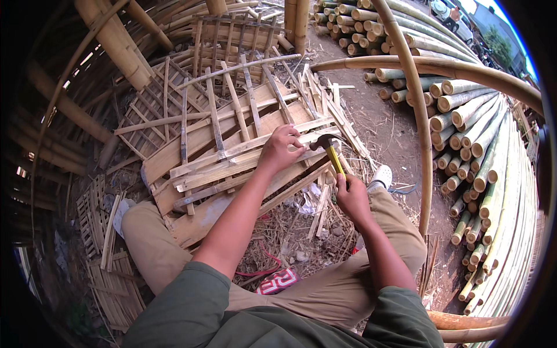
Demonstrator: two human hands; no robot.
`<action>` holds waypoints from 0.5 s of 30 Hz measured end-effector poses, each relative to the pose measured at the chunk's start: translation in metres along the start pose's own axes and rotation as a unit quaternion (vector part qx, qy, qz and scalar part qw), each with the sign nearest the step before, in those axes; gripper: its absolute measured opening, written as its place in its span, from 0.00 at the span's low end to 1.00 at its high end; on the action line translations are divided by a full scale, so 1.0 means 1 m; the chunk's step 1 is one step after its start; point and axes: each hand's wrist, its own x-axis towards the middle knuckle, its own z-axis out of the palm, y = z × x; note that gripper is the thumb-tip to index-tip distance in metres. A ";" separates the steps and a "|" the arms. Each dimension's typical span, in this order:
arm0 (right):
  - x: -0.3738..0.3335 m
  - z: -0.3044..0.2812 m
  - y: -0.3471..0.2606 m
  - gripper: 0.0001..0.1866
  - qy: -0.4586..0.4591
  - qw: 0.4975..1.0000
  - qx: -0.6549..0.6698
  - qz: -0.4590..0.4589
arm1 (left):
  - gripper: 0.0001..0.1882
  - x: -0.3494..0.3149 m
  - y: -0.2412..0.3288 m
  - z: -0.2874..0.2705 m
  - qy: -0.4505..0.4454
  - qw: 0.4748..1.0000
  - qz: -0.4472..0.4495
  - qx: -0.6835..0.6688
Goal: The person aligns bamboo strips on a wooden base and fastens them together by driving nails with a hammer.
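Note:
My right hand [353,202] grips the yellow handle of a claw hammer [333,155]. Its dark metal head is over the right end of the bamboo slats, a short way right of my left fingertips. My left hand [281,149] rests on the pale slats [232,164] with thumb and fingers drawn together. Whatever the fingertips hold, if anything, is too small to make out. The slats lie side by side across wide wooden boards [200,223] in front of me. Behind them, thinner strips cross one another in a lattice frame [223,119].
Finished-looking slatted panels [232,37] are piled at the back left, among thick bamboo posts [119,49]. Cut bamboo poles [464,124] are stacked on the right, behind a curved bamboo rail [409,75]. Straw, scraps and a red-and-white packet [277,282] lie between my legs.

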 end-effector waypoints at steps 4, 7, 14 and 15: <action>0.005 -0.049 -0.006 0.19 -0.009 0.993 -0.119 0.001 | 0.06 0.000 0.001 0.000 0.004 1.000 -0.001 -0.011; 0.007 -0.071 0.001 0.19 -0.047 0.983 -0.176 -0.010 | 0.07 0.002 0.001 0.000 0.000 1.000 0.000 -0.004; 0.003 -0.060 0.010 0.20 -0.142 0.947 -0.286 0.019 | 0.07 0.001 0.001 -0.002 -0.007 1.000 -0.004 0.000; 0.002 -0.056 0.014 0.21 -0.151 0.945 -0.290 0.017 | 0.08 0.002 0.002 -0.002 -0.004 1.000 -0.002 -0.004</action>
